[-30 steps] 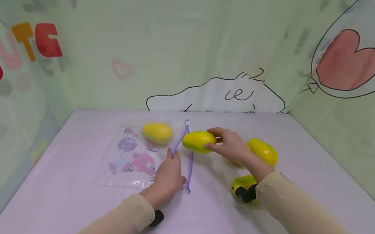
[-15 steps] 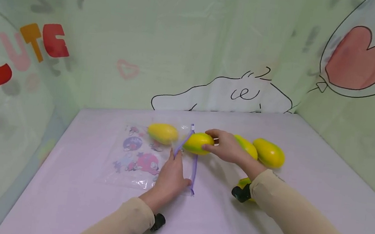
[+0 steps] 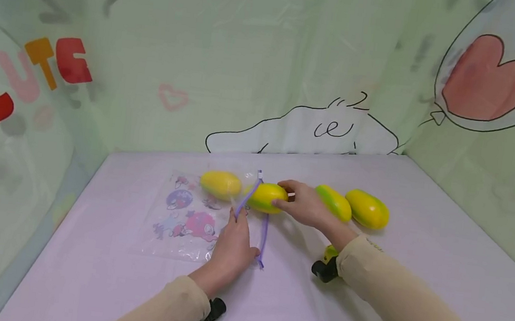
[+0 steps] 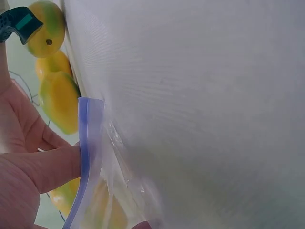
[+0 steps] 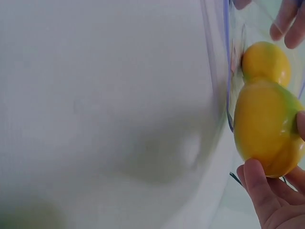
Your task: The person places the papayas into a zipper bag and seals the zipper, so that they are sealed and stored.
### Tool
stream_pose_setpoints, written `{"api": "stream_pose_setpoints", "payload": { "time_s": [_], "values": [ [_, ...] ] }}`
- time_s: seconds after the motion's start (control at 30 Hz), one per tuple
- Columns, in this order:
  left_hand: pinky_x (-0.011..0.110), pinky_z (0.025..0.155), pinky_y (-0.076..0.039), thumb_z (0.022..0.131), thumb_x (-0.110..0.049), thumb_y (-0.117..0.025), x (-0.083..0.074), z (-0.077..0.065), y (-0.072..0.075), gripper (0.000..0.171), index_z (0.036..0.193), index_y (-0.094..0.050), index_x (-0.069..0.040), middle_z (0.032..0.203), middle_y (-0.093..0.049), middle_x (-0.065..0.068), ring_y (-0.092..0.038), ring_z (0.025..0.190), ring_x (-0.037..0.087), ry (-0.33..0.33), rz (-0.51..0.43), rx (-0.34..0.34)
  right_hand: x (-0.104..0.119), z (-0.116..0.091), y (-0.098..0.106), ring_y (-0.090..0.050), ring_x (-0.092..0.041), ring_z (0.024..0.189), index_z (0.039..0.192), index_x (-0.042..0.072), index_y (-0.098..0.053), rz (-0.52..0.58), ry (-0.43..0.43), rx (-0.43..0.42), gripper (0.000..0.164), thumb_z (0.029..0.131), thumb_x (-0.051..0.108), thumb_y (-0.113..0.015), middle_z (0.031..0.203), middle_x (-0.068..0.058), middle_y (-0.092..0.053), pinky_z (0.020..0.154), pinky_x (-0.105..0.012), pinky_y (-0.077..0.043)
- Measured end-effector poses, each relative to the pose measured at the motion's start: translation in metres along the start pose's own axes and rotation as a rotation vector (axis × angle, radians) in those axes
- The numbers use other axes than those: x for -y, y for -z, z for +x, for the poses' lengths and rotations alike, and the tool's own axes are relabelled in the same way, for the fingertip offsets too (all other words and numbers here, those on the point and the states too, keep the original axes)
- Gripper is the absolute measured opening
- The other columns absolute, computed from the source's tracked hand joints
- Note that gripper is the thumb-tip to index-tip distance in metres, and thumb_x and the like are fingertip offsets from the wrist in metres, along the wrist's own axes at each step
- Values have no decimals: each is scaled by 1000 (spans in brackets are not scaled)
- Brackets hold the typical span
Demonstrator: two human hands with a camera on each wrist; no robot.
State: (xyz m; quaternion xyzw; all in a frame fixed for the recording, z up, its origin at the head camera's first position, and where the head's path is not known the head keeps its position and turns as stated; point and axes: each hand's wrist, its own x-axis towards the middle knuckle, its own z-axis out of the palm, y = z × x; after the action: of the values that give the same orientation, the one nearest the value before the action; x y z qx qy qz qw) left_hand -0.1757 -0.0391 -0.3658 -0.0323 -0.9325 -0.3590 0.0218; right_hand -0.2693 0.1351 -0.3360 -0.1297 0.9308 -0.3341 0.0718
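Note:
A clear zip bag (image 3: 169, 243) with cartoon prints and a purple zip edge (image 3: 264, 238) lies flat, its mouth facing right. Inside it rests one yellow mango (image 3: 220, 185). My left hand (image 3: 232, 247) pinches the upper layer of the mouth and lifts it, as the left wrist view shows at the purple strip (image 4: 86, 143). My right hand (image 3: 305, 204) grips a second yellow-green mango (image 3: 267, 197) by its right end. Its left end is within the bag's mouth, partly behind the purple strip. In the right wrist view, this held mango (image 5: 264, 129) overlaps the bagged mango (image 5: 267, 62).
On the table (image 3: 83, 268), two more mangoes lie to the right: one (image 3: 334, 204) just behind my right hand and another (image 3: 367, 209) beside it. A further mango (image 3: 330, 253) is mostly hidden by my right sleeve and the black wrist camera (image 3: 325, 270). Printed curtains stand around the table.
My right hand has moved left with the mango, bringing its left end into the bag's mouth. My left hand keeps holding the bag's edge up. The head view has shifted slightly.

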Motion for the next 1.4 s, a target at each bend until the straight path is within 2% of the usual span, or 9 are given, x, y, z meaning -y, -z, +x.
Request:
{"api": "stream_pose_setpoints", "payload": {
  "time_s": [0.3, 0.5, 0.67, 0.83, 0.93, 1.07, 1.23, 1.4],
  "values": [
    [52, 109, -48, 77, -1, -86, -1, 6, -2, 100, 156, -25, 11, 163, -26, 33, -55, 132, 49, 7, 28, 4, 6, 3, -14, -58, -39, 131, 152, 4, -44, 81, -23, -31, 64, 100, 32, -66, 152, -20, -51, 105, -48, -53],
    [52, 106, -50, 77, -1, -86, -2, 8, -2, 101, 156, -25, 11, 163, -26, 34, -58, 127, 49, -5, 42, 6, 6, 9, -22, -58, -39, 132, 151, 3, -44, 86, 23, -54, 63, 99, 30, -68, 153, -20, -50, 106, -48, -53],
    [51, 104, -52, 78, -1, -85, -4, 9, -1, 98, 155, -26, 12, 161, -28, 35, -61, 122, 49, -12, 57, -4, 9, 17, -27, -59, -39, 130, 149, 4, -47, 114, 20, -63, 61, 98, 28, -70, 148, -20, -55, 106, -47, -53],
    [51, 105, -51, 78, 0, -85, -4, 9, -1, 98, 155, -26, 13, 161, -28, 36, -60, 124, 48, -17, 58, -14, 15, 24, -33, -64, -36, 123, 144, 2, -54, 141, -9, -112, 57, 95, 26, -73, 139, -21, -62, 102, -43, -56],
    [50, 109, -49, 79, 1, -84, -5, 10, -2, 98, 156, -25, 13, 161, -28, 36, -57, 129, 47, -21, 59, -9, 19, 28, -36, -63, -35, 120, 139, 1, -57, 164, -56, -139, 54, 94, 27, -74, 135, -19, -64, 100, -41, -56],
    [51, 107, -50, 77, 1, -85, -4, 11, -3, 99, 155, -26, 12, 158, -34, 35, -59, 127, 47, -30, 74, -27, 22, 32, -40, -62, -33, 117, 132, 0, -60, 179, -122, -162, 49, 94, 27, -74, 130, -19, -66, 98, -39, -57],
    [52, 99, -55, 74, 1, -86, -4, 12, -4, 97, 154, -30, 10, 153, -43, 32, -65, 115, 47, -50, 97, -63, 25, 38, -43, -66, -30, 109, 128, 0, -65, 273, -180, -187, 43, 93, 23, -75, 123, -19, -69, 95, -37, -58],
    [52, 91, -57, 72, 2, -86, -4, 13, -3, 94, 150, -34, 10, 147, -49, 31, -67, 107, 46, -81, 104, -89, 30, 41, -45, -68, -30, 111, 126, -4, -67, 415, -170, -209, 39, 94, 16, -73, 124, -21, -71, 96, -37, -57]
  ]
}}
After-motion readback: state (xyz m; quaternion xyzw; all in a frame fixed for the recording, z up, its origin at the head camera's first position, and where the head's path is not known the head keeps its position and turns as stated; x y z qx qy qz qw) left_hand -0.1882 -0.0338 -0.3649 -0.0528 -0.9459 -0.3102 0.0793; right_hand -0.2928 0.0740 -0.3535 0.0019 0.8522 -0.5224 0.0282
